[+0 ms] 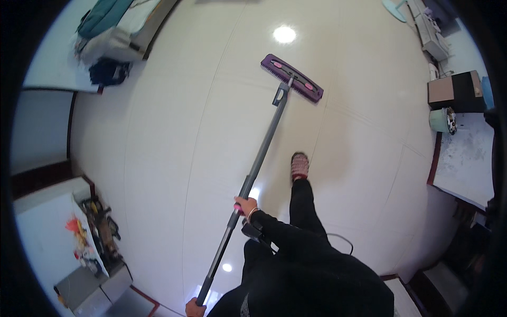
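A flat mop lies slantwise ahead of me, its wide purple head (311, 93) resting on the pale tiled floor. From the head a grey pole (264, 143) runs down toward my lower left. My right hand (246, 206) is wrapped round the middle of the pole, by a pink ring, with a bracelet at the wrist. At the lower edge, my left hand (195, 308) grips the pole's top end and is partly cut off by the frame. A grey fitting (280, 95) sits on the pole just behind the mop head.
My foot in a reddish shoe (299, 166) is on the floor right of the pole. A cabinet with small items (97, 285) stands at left. Dark bags (109, 72) lie at upper left. A box (455, 91) and a green bucket (439, 120) stand at right.
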{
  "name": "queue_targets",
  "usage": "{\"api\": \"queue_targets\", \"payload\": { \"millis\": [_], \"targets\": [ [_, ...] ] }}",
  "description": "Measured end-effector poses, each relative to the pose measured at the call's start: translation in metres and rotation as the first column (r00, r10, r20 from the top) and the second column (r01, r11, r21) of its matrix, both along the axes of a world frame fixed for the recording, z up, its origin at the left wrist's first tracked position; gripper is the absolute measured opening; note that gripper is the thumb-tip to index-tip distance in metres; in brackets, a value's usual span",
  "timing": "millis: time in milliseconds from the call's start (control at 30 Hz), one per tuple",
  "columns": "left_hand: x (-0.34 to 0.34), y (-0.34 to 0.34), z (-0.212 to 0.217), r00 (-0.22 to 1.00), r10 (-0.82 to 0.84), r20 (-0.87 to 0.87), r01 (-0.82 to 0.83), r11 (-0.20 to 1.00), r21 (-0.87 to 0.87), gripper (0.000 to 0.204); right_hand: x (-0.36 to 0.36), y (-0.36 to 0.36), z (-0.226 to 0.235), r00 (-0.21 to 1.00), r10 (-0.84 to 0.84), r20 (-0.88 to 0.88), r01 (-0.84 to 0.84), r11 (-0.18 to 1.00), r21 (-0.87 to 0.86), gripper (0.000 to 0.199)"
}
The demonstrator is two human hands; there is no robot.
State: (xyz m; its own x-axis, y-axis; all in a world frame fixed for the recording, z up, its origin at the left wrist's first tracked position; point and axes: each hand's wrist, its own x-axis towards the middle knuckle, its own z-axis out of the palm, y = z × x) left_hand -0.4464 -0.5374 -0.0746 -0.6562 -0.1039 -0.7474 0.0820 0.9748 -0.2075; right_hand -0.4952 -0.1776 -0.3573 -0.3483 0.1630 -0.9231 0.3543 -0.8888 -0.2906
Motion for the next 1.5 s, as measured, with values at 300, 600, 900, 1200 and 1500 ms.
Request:
{"api": "queue_targets", "payload": {
  "millis": [300, 600, 900, 1200, 1500],
  "targets": [
    [-0.128, 0.514, -0.128, 0.832, -0.128, 0.54, -0.221, 0.816, 0.534, 0.021, -0.063, 0.388, -0.032, 0.807, -0.484, -0.338, 0.527, 0.849, 0.042, 0.015],
    [-0.07, 0.714, -0.146, 0.862, -0.248, 0.442, -0.17, 0.68, 0.713, 0.019, 0.003, 0.543, 0.016, 0.929, -0.271, -0.251, 0.35, 0.863, 0.364, 0.019],
    [-0.043, 0.412, -0.138, 0.899, -0.2, 0.389, -0.016, 0.873, 0.487, 0.025, 0.056, 0.245, -0.009, 0.933, -0.227, -0.278, 0.238, 0.971, 0.004, 0.012],
    [0.121, -0.074, -0.042, 0.889, -0.247, 0.385, 0.293, 0.954, -0.064, 0.025, 0.212, -0.083, 0.015, 0.924, 0.301, -0.237, -0.382, 0.776, -0.502, 0.022],
    [0.247, -0.162, 0.09, 0.94, 0.129, 0.315, -0.024, 0.948, -0.319, 0.023, 0.264, -0.073, 0.017, 0.942, 0.248, 0.225, -0.16, 0.923, -0.349, 0.026]
  ]
}}
